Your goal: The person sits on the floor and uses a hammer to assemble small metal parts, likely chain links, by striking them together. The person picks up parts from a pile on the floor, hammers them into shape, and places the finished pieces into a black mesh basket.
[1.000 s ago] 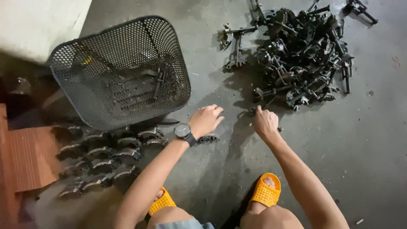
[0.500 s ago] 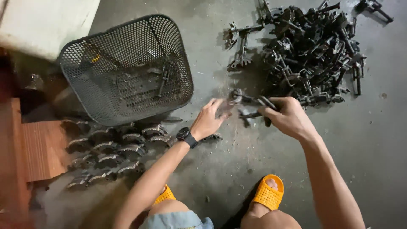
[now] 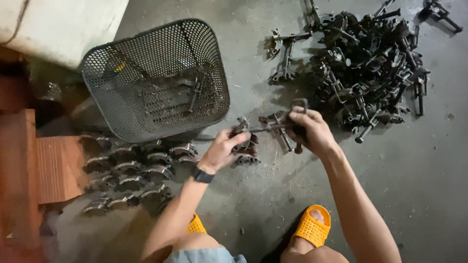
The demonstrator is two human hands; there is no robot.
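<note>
Both my hands hold one dark, greasy metal assembly (image 3: 270, 125) just above the concrete floor. My right hand (image 3: 312, 130) grips its right end, near a ring-shaped part. My left hand (image 3: 222, 150), with a black watch on the wrist, grips the left end, where a curved shoe-like piece hangs. A big heap of similar dark metal parts (image 3: 370, 63) lies to the upper right, just beyond my right hand. Rows of curved metal shoes (image 3: 136, 168) lie on the floor left of my left hand.
A black mesh basket (image 3: 156, 78) holding a few parts stands tilted at the upper left. A white block (image 3: 58, 24) sits behind it. Red-brown wooden boards (image 3: 44, 170) run along the left edge. My feet wear orange sandals (image 3: 312, 226) at the bottom.
My right hand drew an assembly from the heap toward me, and my left hand came up from the floor to grip its other end. The view shifted slightly left.
</note>
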